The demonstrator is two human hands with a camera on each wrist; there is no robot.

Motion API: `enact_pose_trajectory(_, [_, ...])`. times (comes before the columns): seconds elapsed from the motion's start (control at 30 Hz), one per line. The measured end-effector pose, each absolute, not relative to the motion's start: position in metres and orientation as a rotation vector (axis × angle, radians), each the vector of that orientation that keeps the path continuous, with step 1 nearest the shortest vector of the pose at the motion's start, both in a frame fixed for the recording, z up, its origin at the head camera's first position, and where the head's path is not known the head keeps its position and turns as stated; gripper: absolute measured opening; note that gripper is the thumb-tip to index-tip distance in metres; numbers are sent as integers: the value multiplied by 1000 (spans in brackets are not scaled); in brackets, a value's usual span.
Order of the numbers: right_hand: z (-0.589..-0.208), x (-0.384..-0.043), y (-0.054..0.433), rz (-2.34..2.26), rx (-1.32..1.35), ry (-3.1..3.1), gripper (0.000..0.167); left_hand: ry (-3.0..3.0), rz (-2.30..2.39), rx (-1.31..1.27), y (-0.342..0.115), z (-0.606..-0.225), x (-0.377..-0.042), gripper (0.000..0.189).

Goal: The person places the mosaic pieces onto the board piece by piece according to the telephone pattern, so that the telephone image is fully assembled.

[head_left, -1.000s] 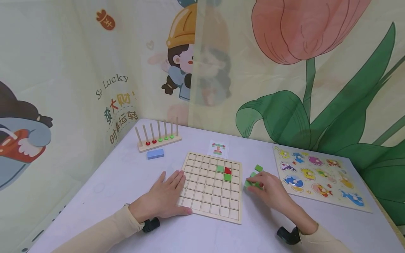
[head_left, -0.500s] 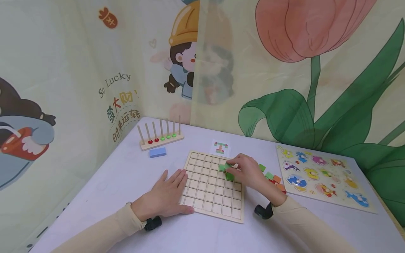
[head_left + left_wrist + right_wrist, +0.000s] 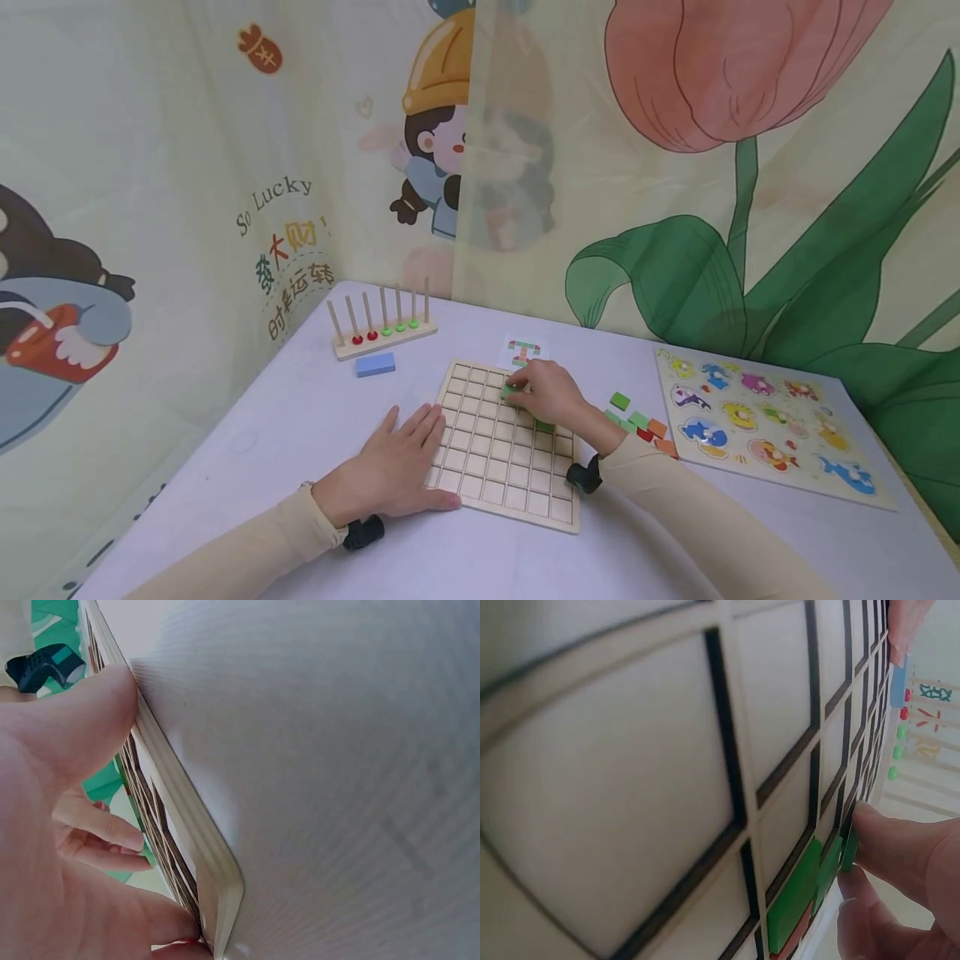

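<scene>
Right grip (image 3: 551, 394) moved leftward, pinching green tile (image 3: 849, 851) at wooden grid (image 3: 495, 450), left grip (image 3: 393, 462) splayed.

Head view: your right hand (image 3: 551, 393) hides a far corner of the board (image 3: 495, 467). Right wrist view: it partly covers a green tile (image 3: 849, 851). Left wrist view crops your left hand (image 3: 26, 802).

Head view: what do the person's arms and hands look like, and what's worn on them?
The left sleeve and right sleeve are plain beige and long, reaching toward the wrists. The left wrist camera and right wrist camera are small and black. The left hand and right hand wear no gloves. No cables show.
</scene>
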State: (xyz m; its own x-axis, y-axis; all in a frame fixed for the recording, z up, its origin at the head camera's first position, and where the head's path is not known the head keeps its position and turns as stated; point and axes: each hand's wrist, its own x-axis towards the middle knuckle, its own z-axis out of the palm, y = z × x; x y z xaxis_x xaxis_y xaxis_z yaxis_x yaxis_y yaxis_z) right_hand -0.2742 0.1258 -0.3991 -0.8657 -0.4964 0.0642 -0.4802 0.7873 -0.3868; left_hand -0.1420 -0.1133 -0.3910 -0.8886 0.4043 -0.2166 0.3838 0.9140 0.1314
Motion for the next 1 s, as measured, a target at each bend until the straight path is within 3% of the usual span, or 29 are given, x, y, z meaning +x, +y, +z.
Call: enact_pose_trajectory(1.0, [-397,-272,131,-665,-760,2911,30,2844,88,581,-111,-393,-141,109])
